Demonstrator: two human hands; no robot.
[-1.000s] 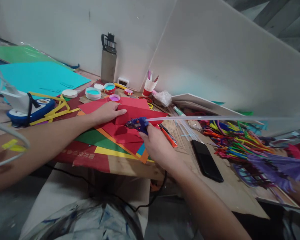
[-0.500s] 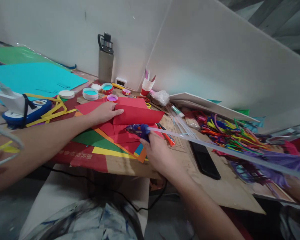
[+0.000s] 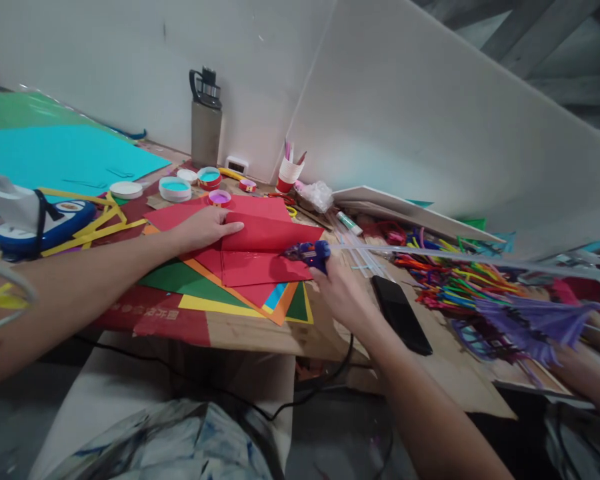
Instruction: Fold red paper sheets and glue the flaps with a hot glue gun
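Note:
My left hand grips the lifted flap of a folded red paper, thumb on its front and fingertips partly hidden behind it. My right hand is wrapped round a blue hot glue gun, nozzle pointing left at the paper just below the fold. A long clear glue stick runs out of the gun's back to the right. Under the red paper lie sheets of green paper, orange paper and yellow paper.
A black phone lies right of my right hand, near colourful pipe cleaners. Paint pots, a bottle and a paper cup of pencils stand behind. At far right, another person's hand is by a purple fan-shaped piece.
My right hand has moved the glue gun rightward along the fold of the red paper. My left hand keeps its place on the paper. The view has shifted slightly.

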